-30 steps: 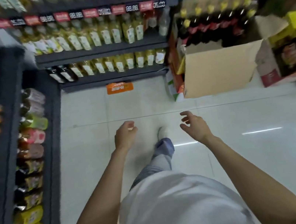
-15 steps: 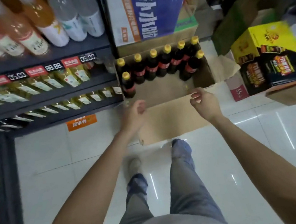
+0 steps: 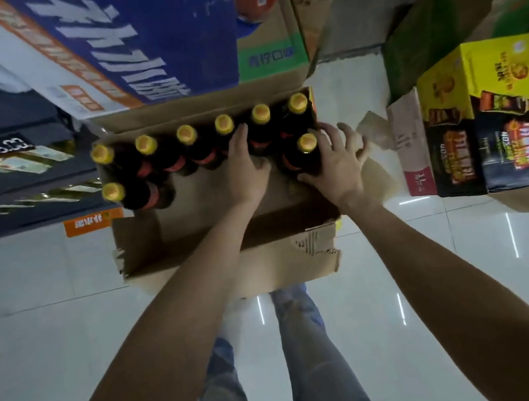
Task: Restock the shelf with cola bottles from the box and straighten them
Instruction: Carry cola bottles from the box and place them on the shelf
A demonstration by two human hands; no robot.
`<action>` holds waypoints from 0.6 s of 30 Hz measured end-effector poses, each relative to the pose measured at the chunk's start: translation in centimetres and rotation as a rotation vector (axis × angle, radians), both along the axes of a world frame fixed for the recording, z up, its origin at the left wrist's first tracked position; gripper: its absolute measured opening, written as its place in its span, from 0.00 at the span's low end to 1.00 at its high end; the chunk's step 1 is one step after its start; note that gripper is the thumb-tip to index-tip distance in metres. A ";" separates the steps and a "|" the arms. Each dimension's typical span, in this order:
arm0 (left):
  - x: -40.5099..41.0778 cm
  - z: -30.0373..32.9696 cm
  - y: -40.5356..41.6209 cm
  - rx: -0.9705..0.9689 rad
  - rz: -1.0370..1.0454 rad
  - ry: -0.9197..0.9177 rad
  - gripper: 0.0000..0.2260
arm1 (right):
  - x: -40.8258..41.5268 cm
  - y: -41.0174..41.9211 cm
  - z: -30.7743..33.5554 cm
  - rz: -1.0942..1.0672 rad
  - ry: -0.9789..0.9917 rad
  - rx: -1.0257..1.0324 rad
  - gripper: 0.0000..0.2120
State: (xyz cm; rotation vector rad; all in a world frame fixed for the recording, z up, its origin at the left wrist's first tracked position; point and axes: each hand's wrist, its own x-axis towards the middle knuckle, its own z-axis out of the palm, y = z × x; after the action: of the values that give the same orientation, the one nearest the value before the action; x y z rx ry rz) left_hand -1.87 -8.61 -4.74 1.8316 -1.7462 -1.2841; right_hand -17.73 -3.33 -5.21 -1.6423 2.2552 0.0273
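Observation:
An open cardboard box (image 3: 214, 239) stands on the floor in front of me. It holds several dark cola bottles (image 3: 151, 169) with yellow caps, mostly along its far wall. My left hand (image 3: 245, 165) reaches into the box, its straight fingers lying between two back-row bottles and touching the one capped at right (image 3: 259, 133). My right hand (image 3: 336, 161) wraps round the front right cola bottle (image 3: 306, 155), thumb on its near side, fingers spread behind it.
A big blue and white carton (image 3: 126, 38) leans over the box's far side. Yellow and black cartons (image 3: 499, 114) stand at the right. Dark shelving with price tags (image 3: 2, 148) is at the left. White tiled floor (image 3: 52, 338) lies around my legs.
I have stepped up to the box and leaned over it. Both hands went from hovering above the near flap down into the box and onto the bottles.

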 end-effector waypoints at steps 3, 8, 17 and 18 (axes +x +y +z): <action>-2.8 -1.2 -0.8 -0.058 0.090 0.010 0.33 | -0.5 -0.6 -1.3 0.011 -0.011 -0.073 0.36; -3.7 -2.1 -1.6 -0.179 0.112 -0.190 0.31 | -0.3 -0.9 -2.8 -0.027 -0.004 -0.013 0.39; -3.3 -5.4 -0.6 -0.180 0.079 -0.073 0.31 | -0.3 -1.0 -3.4 0.017 0.038 -0.136 0.34; -3.6 -5.4 -0.7 -0.190 0.123 -0.061 0.31 | -0.5 -0.8 -3.3 0.043 0.037 -0.170 0.33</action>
State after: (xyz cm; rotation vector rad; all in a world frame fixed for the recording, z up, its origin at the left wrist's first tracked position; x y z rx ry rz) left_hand -5.43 -9.30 -10.19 1.8538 -1.6929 -0.9906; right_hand -18.20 -4.16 -8.48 -1.7894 2.3052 -0.1271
